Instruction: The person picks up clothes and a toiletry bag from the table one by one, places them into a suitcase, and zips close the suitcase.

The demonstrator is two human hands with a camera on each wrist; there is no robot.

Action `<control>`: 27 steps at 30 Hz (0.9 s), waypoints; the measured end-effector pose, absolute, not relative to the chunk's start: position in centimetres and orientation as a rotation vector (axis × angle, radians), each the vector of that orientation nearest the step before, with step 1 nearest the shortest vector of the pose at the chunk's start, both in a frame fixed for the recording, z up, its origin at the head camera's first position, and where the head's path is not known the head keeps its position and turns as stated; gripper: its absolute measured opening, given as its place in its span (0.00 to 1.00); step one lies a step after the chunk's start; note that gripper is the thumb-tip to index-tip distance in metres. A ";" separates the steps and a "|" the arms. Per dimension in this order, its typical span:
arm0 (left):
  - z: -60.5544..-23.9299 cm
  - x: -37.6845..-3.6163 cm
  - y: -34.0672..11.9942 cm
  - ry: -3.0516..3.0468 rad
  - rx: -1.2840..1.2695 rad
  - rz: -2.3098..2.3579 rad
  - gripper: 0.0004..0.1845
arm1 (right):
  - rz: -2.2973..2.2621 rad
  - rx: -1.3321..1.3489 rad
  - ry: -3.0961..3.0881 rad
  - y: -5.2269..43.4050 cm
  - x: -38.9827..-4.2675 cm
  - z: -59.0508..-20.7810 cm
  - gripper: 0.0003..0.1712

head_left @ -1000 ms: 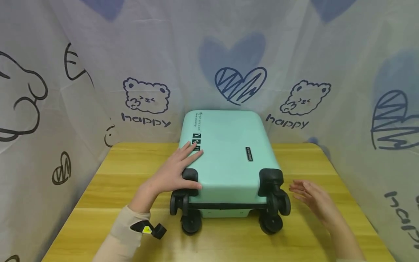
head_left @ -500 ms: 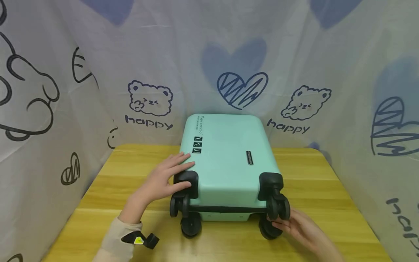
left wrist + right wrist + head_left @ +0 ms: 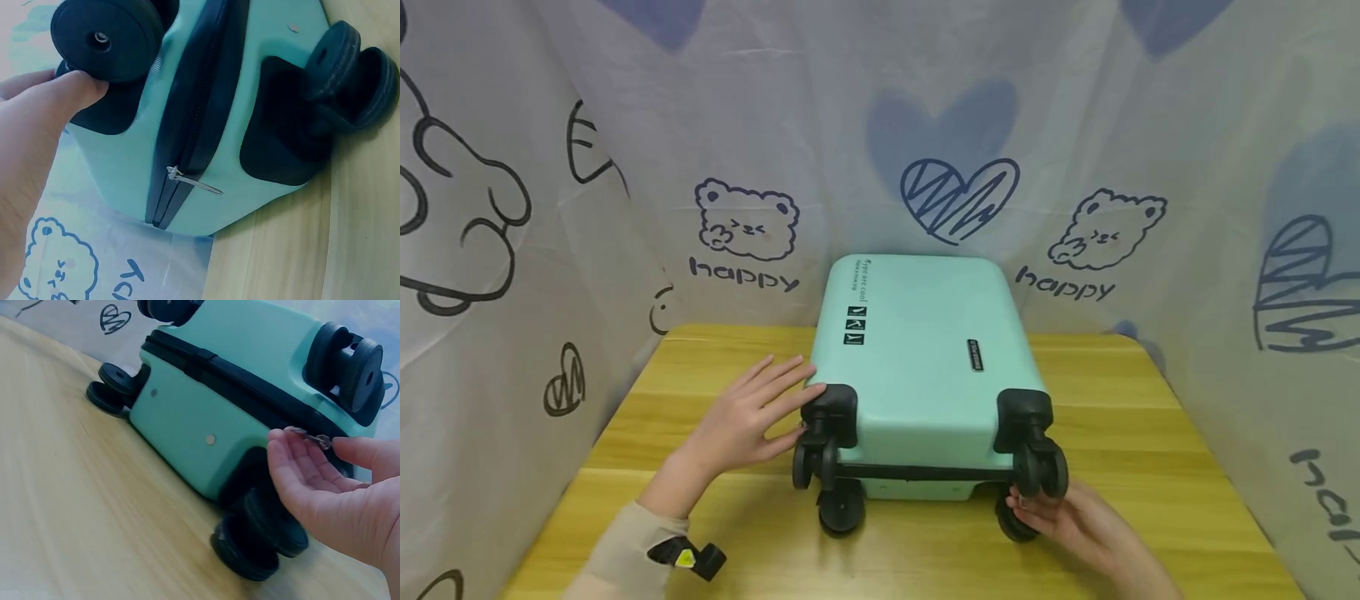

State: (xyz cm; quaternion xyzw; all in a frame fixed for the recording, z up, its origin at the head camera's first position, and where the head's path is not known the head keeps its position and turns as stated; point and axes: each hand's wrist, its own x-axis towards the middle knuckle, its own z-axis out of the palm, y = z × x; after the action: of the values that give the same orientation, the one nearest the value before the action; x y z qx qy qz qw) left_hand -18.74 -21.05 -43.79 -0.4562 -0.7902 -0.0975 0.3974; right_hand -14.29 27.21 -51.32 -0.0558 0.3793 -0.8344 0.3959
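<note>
On the wooden worktop (image 3: 700, 533), in front of the printed curtain (image 3: 737, 125), a mint-green suitcase (image 3: 925, 367) lies flat with its four black wheels toward the person. It sits where it sat a second ago; only the hands have shifted.

Beside the suitcase's near-left corner, the left hand (image 3: 741, 421) has slid back off the lid: a second ago its palm lay over the top by the small black stickers, and now its fingers are straight and spread, their tips touching the black wheel housing (image 3: 831, 408). The left wrist view shows the thumb (image 3: 78, 90) resting against a wheel (image 3: 103, 37), gripping nothing.

At the suitcase's near-right corner, the right hand (image 3: 1075, 521) has come in from open air, where it hovered clear of the wheels. Now it sits under the right-hand wheels (image 3: 1037, 471), and its fingers (image 3: 300, 459) and thumb pinch the small metal zipper pull (image 3: 312, 437) on the black zipper band (image 3: 250, 387). By this showing, the work has turned from steadying the suitcase to working its zipper, which is closed along the near edge.
</note>
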 end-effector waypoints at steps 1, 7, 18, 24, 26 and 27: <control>-43.8 -18.9 -21.1 -1.997 -1.167 -0.224 0.32 | -2.122 -0.133 0.915 27.2 -14.3 -51.5 0.25; -43.6 -19.7 -20.7 -1.993 -1.217 -0.098 0.46 | -2.123 -0.116 0.549 27.1 -14.3 -52.5 0.28; -44.0 -20.9 -20.7 -1.916 -1.243 -0.102 0.44 | -2.038 -0.235 0.217 26.6 -14.3 -54.6 0.23; -44.1 -21.0 -20.6 -1.899 -1.238 -0.129 0.41 | -2.015 -0.299 0.219 26.5 -14.5 -55.1 0.25; -44.1 -20.9 -20.5 -1.895 -1.240 -0.135 0.40 | -2.007 -0.312 0.218 26.4 -14.5 -55.2 0.25; -44.1 -20.9 -20.5 -1.894 -1.241 -0.136 0.40 | -2.004 -0.312 0.217 26.4 -14.5 -55.2 0.24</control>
State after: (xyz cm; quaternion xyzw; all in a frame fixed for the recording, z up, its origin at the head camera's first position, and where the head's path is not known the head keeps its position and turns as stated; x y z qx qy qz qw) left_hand -20.87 -20.54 -44.13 -0.4956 -0.7567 -0.0542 0.4229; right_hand -14.53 26.42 -55.19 -0.1305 0.0905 -0.8371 0.5235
